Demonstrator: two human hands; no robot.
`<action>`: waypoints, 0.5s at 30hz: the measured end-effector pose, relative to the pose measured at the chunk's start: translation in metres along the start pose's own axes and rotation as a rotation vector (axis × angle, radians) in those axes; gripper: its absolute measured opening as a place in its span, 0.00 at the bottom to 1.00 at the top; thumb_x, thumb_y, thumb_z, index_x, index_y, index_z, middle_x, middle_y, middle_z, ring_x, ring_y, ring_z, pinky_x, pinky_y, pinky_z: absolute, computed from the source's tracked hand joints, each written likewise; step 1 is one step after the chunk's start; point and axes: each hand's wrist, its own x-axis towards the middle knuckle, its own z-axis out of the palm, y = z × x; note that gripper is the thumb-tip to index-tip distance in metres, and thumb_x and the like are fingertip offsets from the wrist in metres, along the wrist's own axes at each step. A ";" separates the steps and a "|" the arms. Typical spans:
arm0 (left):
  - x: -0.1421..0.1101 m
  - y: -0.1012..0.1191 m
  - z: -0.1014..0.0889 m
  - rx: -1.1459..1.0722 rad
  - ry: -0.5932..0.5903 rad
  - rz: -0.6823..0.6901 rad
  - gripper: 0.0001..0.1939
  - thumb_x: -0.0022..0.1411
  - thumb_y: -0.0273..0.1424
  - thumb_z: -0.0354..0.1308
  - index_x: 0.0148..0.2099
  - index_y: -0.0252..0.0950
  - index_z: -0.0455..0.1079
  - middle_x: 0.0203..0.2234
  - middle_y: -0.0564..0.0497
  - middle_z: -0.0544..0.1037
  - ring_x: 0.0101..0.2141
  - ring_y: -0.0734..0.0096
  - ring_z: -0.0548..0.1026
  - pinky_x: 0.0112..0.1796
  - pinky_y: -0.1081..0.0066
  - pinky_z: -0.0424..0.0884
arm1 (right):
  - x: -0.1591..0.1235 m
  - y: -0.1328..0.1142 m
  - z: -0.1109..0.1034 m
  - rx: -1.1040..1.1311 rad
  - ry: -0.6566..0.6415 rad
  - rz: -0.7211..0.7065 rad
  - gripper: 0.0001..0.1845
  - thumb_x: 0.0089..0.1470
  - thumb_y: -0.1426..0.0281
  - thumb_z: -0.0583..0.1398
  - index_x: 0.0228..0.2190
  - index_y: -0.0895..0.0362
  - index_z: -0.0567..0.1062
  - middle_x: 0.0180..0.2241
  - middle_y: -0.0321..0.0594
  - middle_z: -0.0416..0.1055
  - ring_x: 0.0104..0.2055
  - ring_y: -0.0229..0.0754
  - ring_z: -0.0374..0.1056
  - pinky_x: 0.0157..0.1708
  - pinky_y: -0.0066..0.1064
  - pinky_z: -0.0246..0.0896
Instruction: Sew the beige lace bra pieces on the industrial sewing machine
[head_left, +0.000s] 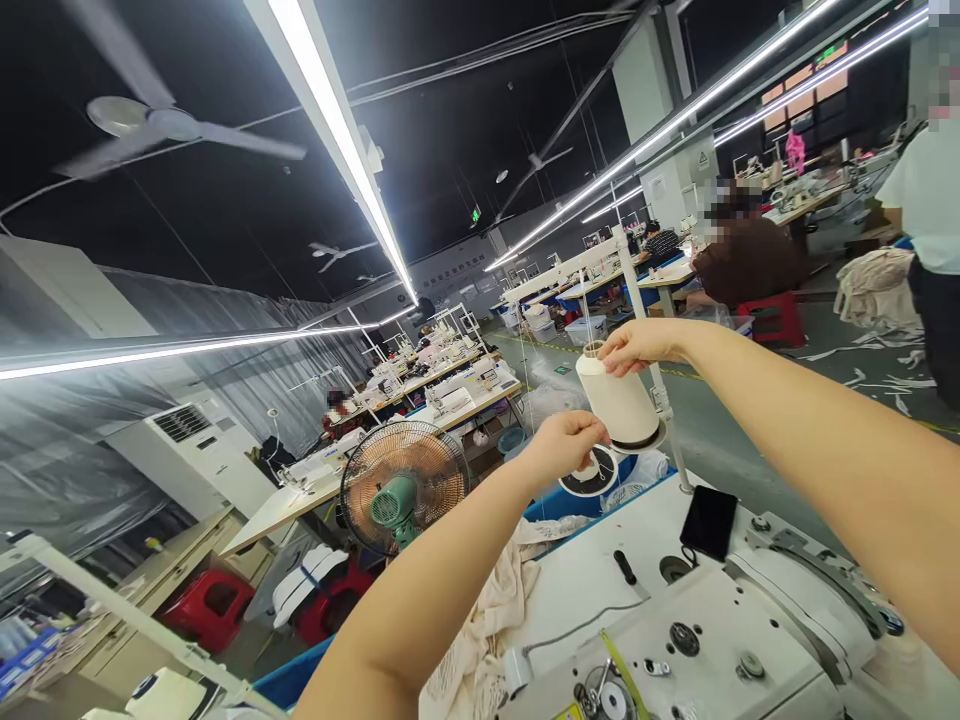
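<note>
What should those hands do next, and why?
Perhaps the left hand should rise toward the overhead thread guide bar: it looks closed in a pinch, though any thread there is unclear, and the right hand is at the top of the thread cone.

Thread cone (616, 400): matt, fine-wound fibre. Surface (577, 575): smooth white, laminate-like. Sewing machine (705, 605): smooth painted casing, slight sheen, bare-metal fittings (750, 665). Phone (709, 522): glossy, glass-like face. Cloth (495, 610): matt, soft, crumpled. Stool (187, 605): smooth red plastic. Fan guard (405, 465): thin metal wire.
</note>
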 end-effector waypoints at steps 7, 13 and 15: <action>-0.018 0.002 0.007 0.228 -0.146 -0.051 0.10 0.59 0.25 0.46 0.27 0.35 0.64 0.10 0.60 0.61 0.14 0.78 0.65 0.20 0.77 0.60 | 0.036 -0.020 -0.004 0.201 0.403 -0.042 0.09 0.60 0.70 0.52 0.34 0.60 0.71 0.30 0.43 0.73 0.27 0.32 0.67 0.19 0.19 0.57; -0.052 0.007 0.011 0.431 -0.318 -0.047 0.08 0.61 0.27 0.48 0.30 0.35 0.65 0.14 0.61 0.63 0.16 0.81 0.68 0.24 0.80 0.61 | 0.065 -0.050 0.005 0.319 0.469 -0.080 0.16 0.62 0.62 0.49 0.41 0.61 0.69 0.34 0.41 0.71 0.29 0.33 0.67 0.26 0.25 0.64; -0.065 0.011 0.011 0.445 -0.347 -0.041 0.07 0.61 0.27 0.49 0.31 0.34 0.65 0.14 0.61 0.64 0.17 0.82 0.69 0.26 0.80 0.62 | 0.071 -0.057 0.005 0.322 0.432 -0.084 0.16 0.60 0.62 0.52 0.43 0.60 0.69 0.38 0.41 0.70 0.33 0.35 0.68 0.30 0.30 0.67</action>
